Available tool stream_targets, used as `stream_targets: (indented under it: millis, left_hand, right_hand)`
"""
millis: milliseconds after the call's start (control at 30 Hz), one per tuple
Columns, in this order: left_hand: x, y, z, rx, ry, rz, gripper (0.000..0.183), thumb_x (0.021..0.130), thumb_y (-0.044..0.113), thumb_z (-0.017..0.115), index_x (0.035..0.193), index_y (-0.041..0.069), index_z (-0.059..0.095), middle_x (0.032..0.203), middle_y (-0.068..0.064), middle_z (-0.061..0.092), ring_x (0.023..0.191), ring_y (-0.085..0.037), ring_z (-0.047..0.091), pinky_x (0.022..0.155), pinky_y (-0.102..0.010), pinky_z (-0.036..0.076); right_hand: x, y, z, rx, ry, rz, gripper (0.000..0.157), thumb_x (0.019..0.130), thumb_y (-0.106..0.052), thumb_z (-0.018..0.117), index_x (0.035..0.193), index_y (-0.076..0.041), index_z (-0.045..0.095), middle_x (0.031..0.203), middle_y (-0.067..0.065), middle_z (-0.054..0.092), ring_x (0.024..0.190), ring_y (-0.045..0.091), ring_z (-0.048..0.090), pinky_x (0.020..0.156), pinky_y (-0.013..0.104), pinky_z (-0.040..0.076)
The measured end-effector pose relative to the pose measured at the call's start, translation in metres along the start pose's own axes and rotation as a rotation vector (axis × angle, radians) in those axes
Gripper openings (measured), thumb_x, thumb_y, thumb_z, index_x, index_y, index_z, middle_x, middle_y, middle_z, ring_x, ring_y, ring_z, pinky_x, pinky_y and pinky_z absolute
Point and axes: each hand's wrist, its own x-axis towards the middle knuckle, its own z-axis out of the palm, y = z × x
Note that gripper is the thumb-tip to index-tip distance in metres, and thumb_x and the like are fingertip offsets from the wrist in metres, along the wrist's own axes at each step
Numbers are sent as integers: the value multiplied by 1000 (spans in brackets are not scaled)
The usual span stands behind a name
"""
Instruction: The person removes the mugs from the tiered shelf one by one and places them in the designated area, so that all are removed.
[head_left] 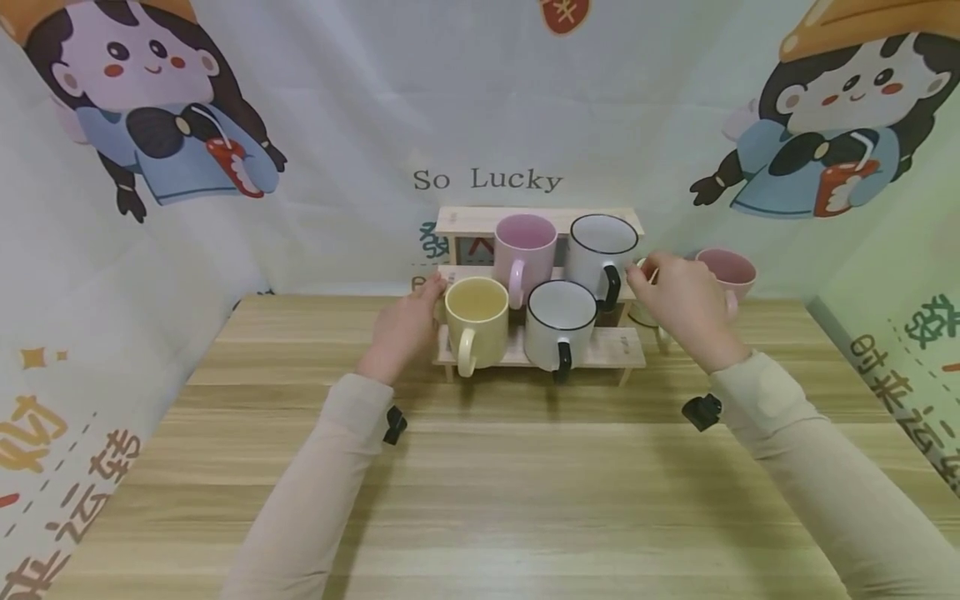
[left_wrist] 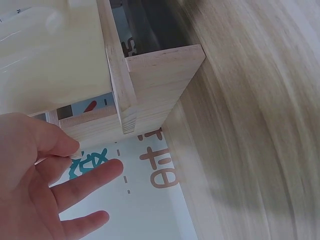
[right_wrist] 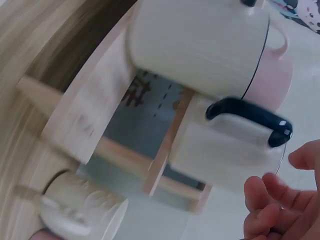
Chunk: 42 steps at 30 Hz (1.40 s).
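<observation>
My left hand (head_left: 405, 325) pinches the left end of the middle shelf of a wooden tiered rack (head_left: 618, 346), thumb against index finger, other fingers (left_wrist: 87, 186) spread. Close by, a yellow mug (head_left: 483, 337) stands on the lowest shelf. A white mug (head_left: 543, 337) with black rim and handle is to its right. On the middle shelf are a pink mug (head_left: 532, 258) and a second black-handled white mug (head_left: 585, 265). My right hand (head_left: 686, 304) is beside that second white mug, holding nothing; in the right wrist view its fingers (right_wrist: 257, 192) are loosely bent.
Right of the rack, a cream mug (right_wrist: 82, 205) stands on the wooden table (head_left: 517, 492), mostly hidden behind my right hand in the head view. A pink mug (head_left: 731, 271) is farther right. A printed curtain (head_left: 352, 108) hangs behind the rack.
</observation>
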Motion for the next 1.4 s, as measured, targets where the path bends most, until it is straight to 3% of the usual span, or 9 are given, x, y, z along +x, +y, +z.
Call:
stream_targets:
  millis: [100, 233, 333, 533, 667, 767, 933, 1300, 1400]
  left_hand:
    - [0, -1, 1, -6, -2, -1, 60, 90, 2, 46, 148, 12, 34, 158, -4, 25, 101, -32, 62, 58, -30, 50]
    - [0, -2, 2, -13, -3, -2, 60, 90, 2, 46, 148, 12, 33, 158, -4, 24, 94, -31, 63, 58, -30, 50]
    - [1, -2, 3, -13, -5, 2, 60, 90, 2, 46, 148, 12, 33, 158, -4, 23, 100, -32, 62, 60, -30, 50]
    - [1, -3, 0, -11, 1, 7, 62, 89, 1, 46, 148, 11, 33, 158, -5, 24, 99, -33, 62, 60, -32, 50]
    - [2, -3, -1, -9, -1, 11, 61, 89, 1, 45, 148, 11, 32, 158, -5, 24, 108, -34, 60, 61, -32, 50]
    - [2, -3, 0, -9, -6, 9, 61, 89, 1, 45, 148, 11, 33, 158, -5, 24, 104, -33, 61, 57, -30, 49]
    - [1, -2, 0, -14, -21, 6, 63, 88, 0, 47, 148, 12, 33, 158, -3, 22, 96, -31, 62, 55, -29, 47]
    - [1, -3, -1, -8, -18, 8, 61, 89, 0, 45, 148, 12, 33, 158, -4, 23, 108, -34, 60, 57, -31, 49]
    - [1, -4, -1, -2, -24, 10, 62, 89, 1, 46, 148, 12, 33, 158, -4, 23, 112, -35, 59, 58, -32, 50]
  right_hand:
    - [3, -9, 8, 9, 32, -17, 41, 95, -41, 47, 81, -6, 61, 65, 11, 61, 60, 28, 54, 47, 35, 36]
    - [8, -18, 17, -36, 66, -69, 43, 94, -41, 50, 68, -7, 54, 57, 8, 54, 55, 26, 51, 48, 33, 33]
    - [10, -23, 23, -41, 65, -60, 44, 94, -37, 51, 61, -7, 47, 54, 6, 48, 53, 25, 48, 46, 31, 30]
    - [12, -24, 36, 16, 59, 18, 41, 96, -32, 47, 74, 1, 58, 67, 20, 59, 62, 33, 55, 48, 37, 37]
    - [12, -24, 43, 16, 135, 12, 40, 95, -29, 45, 67, -1, 53, 63, 19, 57, 57, 33, 53, 45, 37, 35]
    - [11, -23, 46, 22, 172, -3, 40, 95, -27, 44, 65, -2, 51, 62, 18, 55, 56, 33, 53, 45, 38, 37]
    - [8, -19, 49, 41, 204, -12, 38, 96, -25, 43, 68, -1, 51, 61, 18, 53, 55, 34, 52, 47, 40, 38]
    - [0, -1, 41, 26, 231, -27, 38, 98, -26, 42, 68, -2, 48, 60, 16, 52, 55, 33, 50, 45, 35, 34]
    - [-6, 5, 38, 14, 272, -46, 38, 96, -23, 45, 66, -1, 47, 58, 18, 52, 54, 36, 50, 50, 40, 37]
